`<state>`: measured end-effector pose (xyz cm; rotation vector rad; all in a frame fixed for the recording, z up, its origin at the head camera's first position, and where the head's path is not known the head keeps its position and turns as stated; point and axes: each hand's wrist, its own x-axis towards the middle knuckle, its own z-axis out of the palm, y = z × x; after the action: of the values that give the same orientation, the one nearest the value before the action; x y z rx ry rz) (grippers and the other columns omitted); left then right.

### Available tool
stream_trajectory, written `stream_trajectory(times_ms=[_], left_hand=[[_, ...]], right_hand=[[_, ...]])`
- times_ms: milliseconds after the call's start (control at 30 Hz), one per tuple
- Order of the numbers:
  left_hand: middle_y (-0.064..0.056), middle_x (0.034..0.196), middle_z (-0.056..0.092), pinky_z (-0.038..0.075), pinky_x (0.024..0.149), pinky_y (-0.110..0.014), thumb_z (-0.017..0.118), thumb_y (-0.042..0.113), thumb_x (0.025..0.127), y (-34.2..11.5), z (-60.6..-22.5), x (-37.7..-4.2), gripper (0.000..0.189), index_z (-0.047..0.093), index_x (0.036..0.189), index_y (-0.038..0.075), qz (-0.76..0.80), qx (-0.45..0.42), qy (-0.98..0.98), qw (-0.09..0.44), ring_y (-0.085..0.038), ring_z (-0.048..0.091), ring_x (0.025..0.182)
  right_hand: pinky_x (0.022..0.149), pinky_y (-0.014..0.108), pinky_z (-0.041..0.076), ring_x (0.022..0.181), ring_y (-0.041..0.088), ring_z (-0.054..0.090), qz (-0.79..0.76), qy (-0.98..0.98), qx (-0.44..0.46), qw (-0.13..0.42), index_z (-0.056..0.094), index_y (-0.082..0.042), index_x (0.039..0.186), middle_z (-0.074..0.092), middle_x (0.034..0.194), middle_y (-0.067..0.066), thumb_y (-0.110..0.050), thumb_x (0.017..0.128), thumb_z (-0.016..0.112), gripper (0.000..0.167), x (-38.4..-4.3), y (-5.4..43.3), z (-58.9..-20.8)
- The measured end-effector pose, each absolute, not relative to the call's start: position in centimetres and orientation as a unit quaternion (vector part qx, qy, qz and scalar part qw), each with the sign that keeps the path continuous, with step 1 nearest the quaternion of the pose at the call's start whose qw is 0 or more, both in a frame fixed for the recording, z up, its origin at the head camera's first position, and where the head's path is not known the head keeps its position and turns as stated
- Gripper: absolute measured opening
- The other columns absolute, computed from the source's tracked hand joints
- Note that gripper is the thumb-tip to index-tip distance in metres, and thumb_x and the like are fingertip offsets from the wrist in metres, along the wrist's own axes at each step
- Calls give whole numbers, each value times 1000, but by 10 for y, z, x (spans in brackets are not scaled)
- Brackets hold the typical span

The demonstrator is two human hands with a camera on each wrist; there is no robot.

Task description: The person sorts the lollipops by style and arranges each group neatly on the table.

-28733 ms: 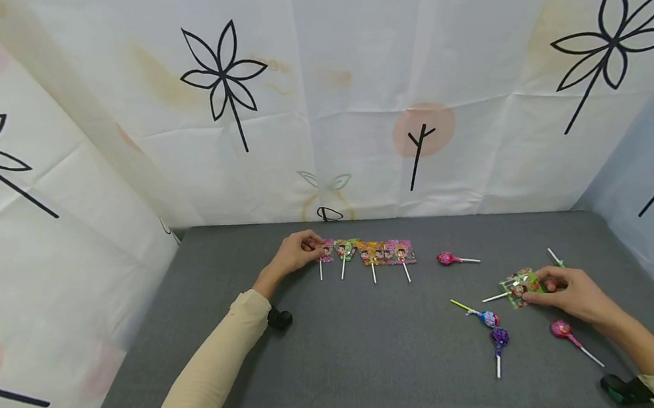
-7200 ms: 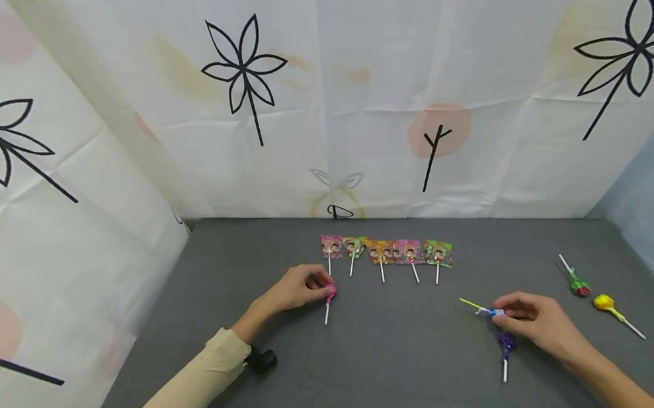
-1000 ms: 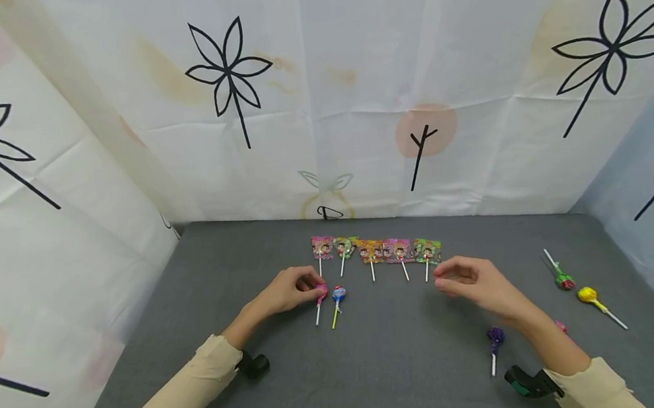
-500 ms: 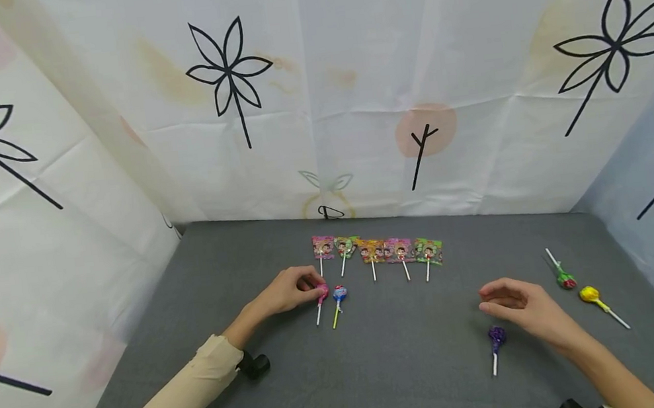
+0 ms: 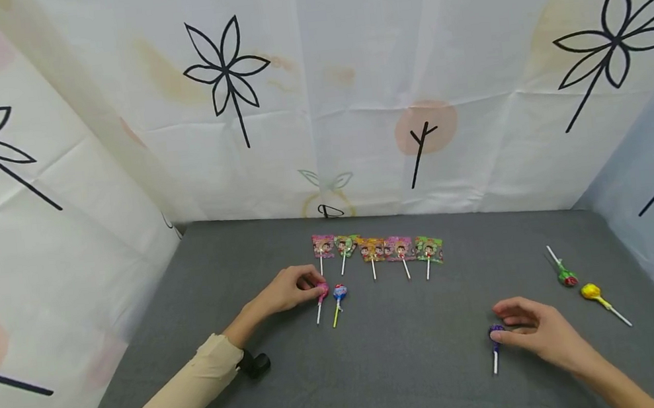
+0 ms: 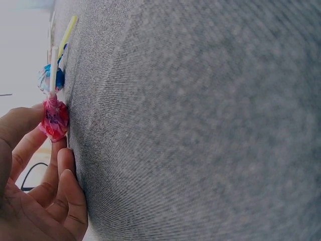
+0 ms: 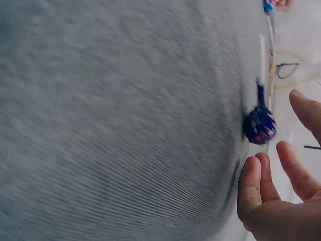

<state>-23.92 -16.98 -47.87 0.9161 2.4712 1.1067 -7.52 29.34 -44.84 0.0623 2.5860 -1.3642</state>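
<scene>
In the head view my left hand [image 5: 285, 290] pinches the candy end of a pink lollipop [image 5: 323, 291], whose white stick points toward the near side. The left wrist view shows thumb and fingers around its pink wrapper [image 6: 55, 119]. Just right of it lies a blue lollipop [image 5: 339, 292] with a yellow stick. At the right, my right hand [image 5: 540, 331] hovers by a purple lollipop [image 5: 496, 362], the thumb overlapping its head. From the right wrist, the purple wrapped candy [image 7: 260, 125] sits between spread thumb and fingers, a gap on either side.
Behind my left hand runs a row of flat-wrapped lollipops, from a pink packet [image 5: 323, 246] to a green packet [image 5: 429, 249]. Farther right lie a green-and-red lollipop [image 5: 567, 277] and a yellow lollipop [image 5: 591, 292]. Printed cloth [image 5: 358, 161] walls the grey table [image 5: 403, 355].
Over the longer span, a green packet joined the row and the blue lollipop came beside the pink one. In the last second my right hand withdrew rightward and nearer, to the purple lollipop.
</scene>
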Motion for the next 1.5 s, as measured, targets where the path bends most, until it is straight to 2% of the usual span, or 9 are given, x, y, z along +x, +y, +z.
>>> stream_trajectory(times_ms=[133, 300, 467, 667, 967, 1167, 1500], left_hand=[[4, 99, 68, 52, 77, -32, 72, 19, 98, -171, -479, -239, 13, 72, 109, 11, 383, 318, 856, 139, -10, 64, 84], [4, 99, 68, 52, 77, -32, 72, 18, 98, -171, -479, -238, 13, 72, 109, 11, 385, 321, 855, 134, -10, 63, 84], [4, 98, 68, 52, 77, -32, 72, 19, 98, -171, -480, -238, 12, 72, 108, 12, 387, 320, 855, 133, -10, 63, 84], [4, 99, 68, 52, 77, -32, 72, 20, 98, -171, -481, -238, 12, 72, 108, 13, 387, 316, 856, 133, -10, 64, 85], [4, 98, 68, 51, 76, -31, 73, 18, 97, -170, -478, -236, 12, 72, 108, 13, 391, 313, 855, 136, -11, 64, 84], [4, 98, 68, 51, 76, -31, 73, 17, 97, -168, -479, -236, 11, 72, 107, 12, 391, 314, 855, 134, -10, 64, 84], [5, 98, 68, 51, 76, -31, 73, 18, 97, -170, -479, -236, 11, 72, 107, 12, 388, 310, 858, 135, -9, 63, 83]], right_hand=[[76, 27, 53, 94, 17, 64, -470, 877, 15, 102, 65, 6, 121, 66, 114, 14, -15, 85, 85, 47, -73, 289, -452], [67, 26, 52, 79, 9, 61, -470, 880, -13, 70, 69, 4, 106, 67, 98, 8, -3, 80, 86, 32, -72, 285, -455], [64, 24, 50, 74, 7, 61, -466, 883, -34, 47, 70, 1, 100, 68, 91, 4, 0, 79, 86, 26, -73, 283, -458], [66, 26, 52, 78, 10, 64, -474, 878, -21, 68, 70, 3, 104, 69, 97, 9, -3, 81, 85, 28, -78, 283, -454], [73, 29, 54, 93, 17, 66, -492, 866, -3, 91, 68, 2, 114, 68, 111, 13, -15, 87, 83, 35, -95, 273, -444], [76, 30, 54, 99, 16, 67, -529, 844, -19, 88, 67, 3, 118, 69, 114, 14, -16, 91, 80, 35, -106, 263, -448], [78, 32, 52, 100, 20, 69, -560, 821, -59, 95, 68, 0, 118, 69, 114, 14, -16, 93, 78, 32, -122, 239, -450]])
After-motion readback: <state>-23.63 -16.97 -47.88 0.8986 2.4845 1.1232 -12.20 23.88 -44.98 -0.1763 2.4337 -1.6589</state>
